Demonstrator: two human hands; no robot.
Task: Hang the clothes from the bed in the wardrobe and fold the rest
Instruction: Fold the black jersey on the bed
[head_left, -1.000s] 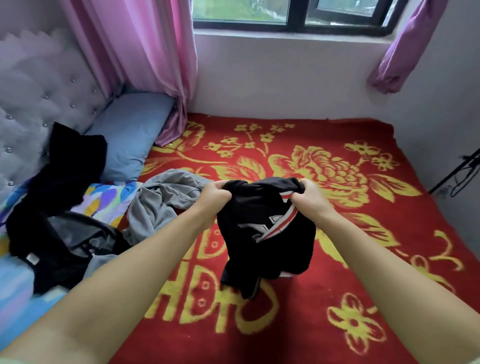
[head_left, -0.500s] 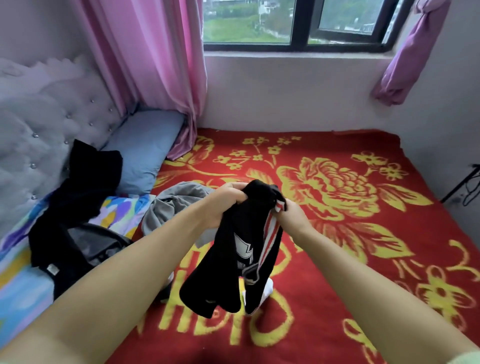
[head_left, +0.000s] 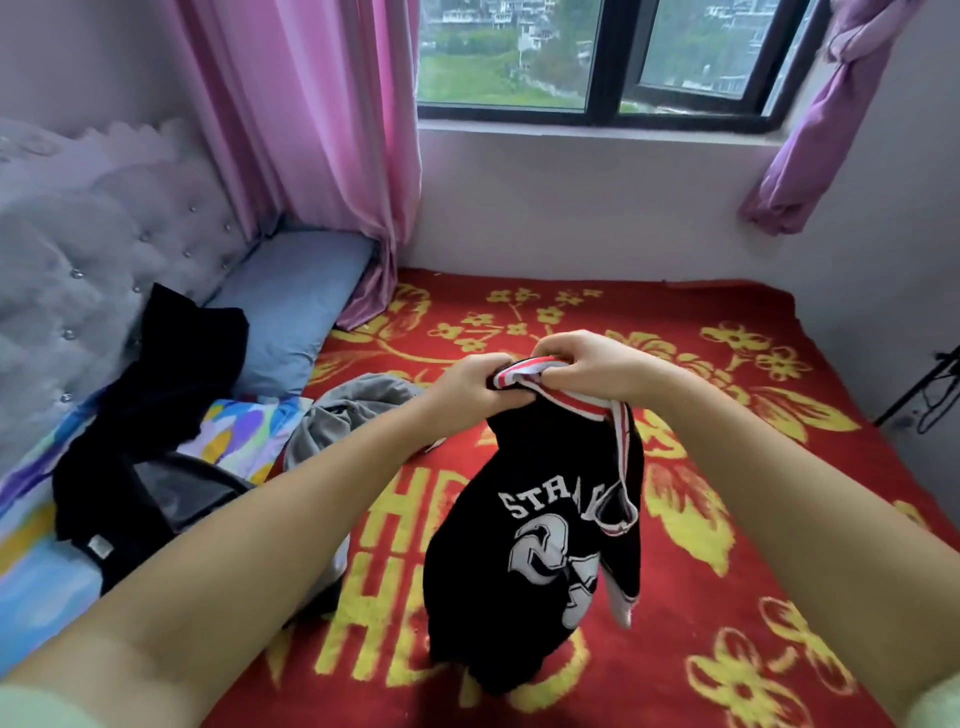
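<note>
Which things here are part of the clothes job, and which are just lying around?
Job: black jersey with red-white trim, gripped by left hand and right hand; crumpled grey garment; black clothes heap.
Lying about: blue pillow; pink curtain; red floral blanket.

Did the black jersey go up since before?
Yes. The black jersey was bunched low against the red blanket; now both hands hold its striped collar higher, so it hangs down long.

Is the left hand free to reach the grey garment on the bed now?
Probably not yet: the left hand grips the black jersey together with the right hand. The grey garment lies uncovered beside the left forearm.
</note>
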